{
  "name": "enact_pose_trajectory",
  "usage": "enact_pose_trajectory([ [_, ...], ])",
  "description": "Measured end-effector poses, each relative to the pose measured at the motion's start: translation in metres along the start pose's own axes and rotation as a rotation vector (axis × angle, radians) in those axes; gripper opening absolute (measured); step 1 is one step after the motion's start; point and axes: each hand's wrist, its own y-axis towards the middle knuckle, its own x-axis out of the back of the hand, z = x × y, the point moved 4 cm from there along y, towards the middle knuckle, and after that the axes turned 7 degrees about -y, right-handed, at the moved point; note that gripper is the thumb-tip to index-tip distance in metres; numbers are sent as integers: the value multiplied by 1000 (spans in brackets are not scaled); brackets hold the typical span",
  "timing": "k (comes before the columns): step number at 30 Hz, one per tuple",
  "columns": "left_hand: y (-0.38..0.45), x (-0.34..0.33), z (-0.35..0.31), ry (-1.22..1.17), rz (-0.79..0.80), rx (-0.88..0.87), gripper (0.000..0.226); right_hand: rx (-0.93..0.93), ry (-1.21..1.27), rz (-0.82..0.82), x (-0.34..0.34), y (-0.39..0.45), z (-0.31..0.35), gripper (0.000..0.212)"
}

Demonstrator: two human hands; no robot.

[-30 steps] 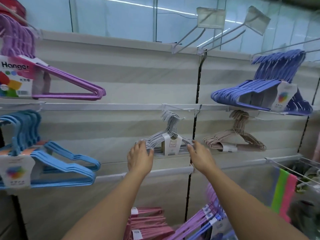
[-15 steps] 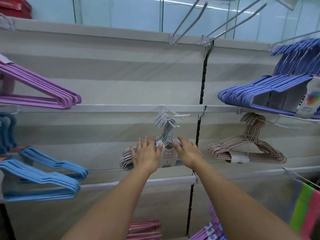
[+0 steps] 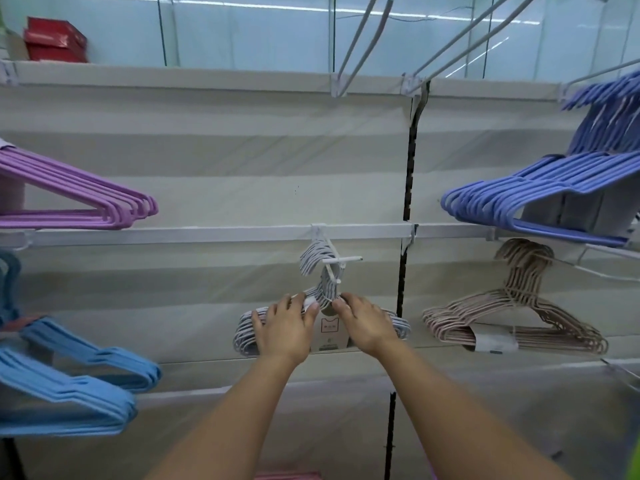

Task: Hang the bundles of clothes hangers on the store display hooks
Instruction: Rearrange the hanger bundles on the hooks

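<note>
Reaching up and forward with both forearms stretched toward the display wall, the person has both hands on the white hanger bundle (image 3: 322,317). The left hand (image 3: 284,330) lies over the bundle's left shoulder, fingers spread and bent over the wires, thumb pressed near the neck beside the paper label (image 3: 329,336). The right hand (image 3: 365,323) covers the right shoulder, fingers curled onto the wires, thumb close to the neck. The two thumbs nearly meet just above the label. The bundle's hook ends sit over the white display hook (image 3: 337,263), which juts from the middle rail (image 3: 207,234) of the wall, just left of the black slotted upright (image 3: 408,202). Toward the wall's right edge hangs a beige hanger bundle (image 3: 512,313), with dark blue hangers (image 3: 540,195) above it. At the left edge hang purple hangers (image 3: 86,199) and, lower, light blue hangers (image 3: 69,379)
</note>
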Motion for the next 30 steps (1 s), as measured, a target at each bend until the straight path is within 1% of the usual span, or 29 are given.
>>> enact_pose_trajectory([
  [3, -2, 0, -4, 0, -73, 4, 47, -7, -16, -18, 3, -5, -3, 53],
  [7, -19, 8, -26, -75, -319, -45, 29, -32, -88, -117, 24, -21, -25, 51],
  [9, -32, 8, -45, -78, -428, -91, 23, -68, -93, -172, 40, -31, -49, 50],
  [10, -38, 7, -53, -70, -475, -111, 24, -91, -94, -192, 47, -35, -61, 49],
  [12, -50, 1, -77, -74, -527, -147, 27, -134, -101, -230, 62, -47, -95, 48],
  [13, -55, -6, -91, -83, -528, -163, 27, -153, -110, -250, 70, -53, -114, 47],
  [17, -66, -40, -139, -139, -387, -171, 21, -232, -164, -296, 100, -76, -185, 41],
  [22, -68, -74, -189, -163, -270, -177, 29, -295, -223, -305, 137, -82, -257, 38],
  [25, -59, -93, -204, -162, -167, -132, 36, -320, -273, -261, 150, -76, -285, 40],
  [30, -27, -121, -222, -89, 14, -93, 48, -289, -306, -131, 152, -51, -306, 54],
])
